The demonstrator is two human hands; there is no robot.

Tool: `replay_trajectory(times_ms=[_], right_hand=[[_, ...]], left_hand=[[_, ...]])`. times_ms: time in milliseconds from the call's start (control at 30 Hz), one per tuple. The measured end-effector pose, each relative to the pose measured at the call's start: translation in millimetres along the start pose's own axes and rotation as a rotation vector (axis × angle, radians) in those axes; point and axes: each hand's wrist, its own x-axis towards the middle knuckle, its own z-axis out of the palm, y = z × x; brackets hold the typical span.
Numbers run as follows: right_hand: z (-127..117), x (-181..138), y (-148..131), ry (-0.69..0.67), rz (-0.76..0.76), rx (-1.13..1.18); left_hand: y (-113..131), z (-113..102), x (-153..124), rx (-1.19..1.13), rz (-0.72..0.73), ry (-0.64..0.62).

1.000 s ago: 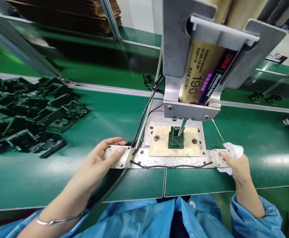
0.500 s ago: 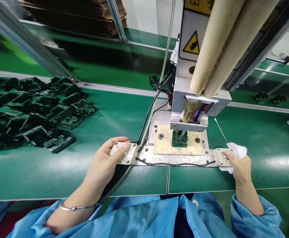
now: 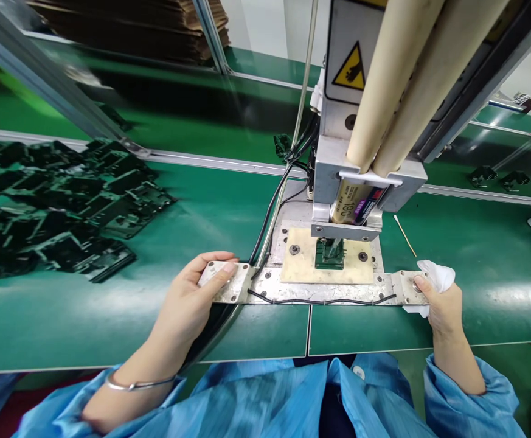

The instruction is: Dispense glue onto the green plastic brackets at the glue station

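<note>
Fingers (image 3: 210, 260) of left hand (image 3: 187, 301) apart, thumb pressing metal fixture's (image 3: 320, 293) left tab | right hand (image 3: 445, 307) curled on white wipe (image 3: 439, 277), thumb on right tab | both clear of adhesive dispenser (image 3: 333, 176)

- A factory assembly line: a long green-matted tabletop (image 3: 110, 316) edged with aluminium rails.
- A grey metal glue-dispensing press (image 3: 333, 164) with a yellow triangular warning label (image 3: 348, 67) stands over a bolted steel fixture plate (image 3: 320, 292).
- A heap of dark green moulded parts (image 3: 55, 207), stacked brown cardboard sheets (image 3: 132, 27) and blue work-smock sleeves (image 3: 247, 401).
</note>
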Motion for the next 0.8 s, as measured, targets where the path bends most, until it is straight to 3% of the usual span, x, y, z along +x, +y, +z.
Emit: replay_trajectory(times_ms=[800], right_hand=[[1.6,-0.8,-5.4,0.028,0.026,-0.02]], left_hand=[[3.6,4.3,-1.3,0.002,-0.014,0.015]])
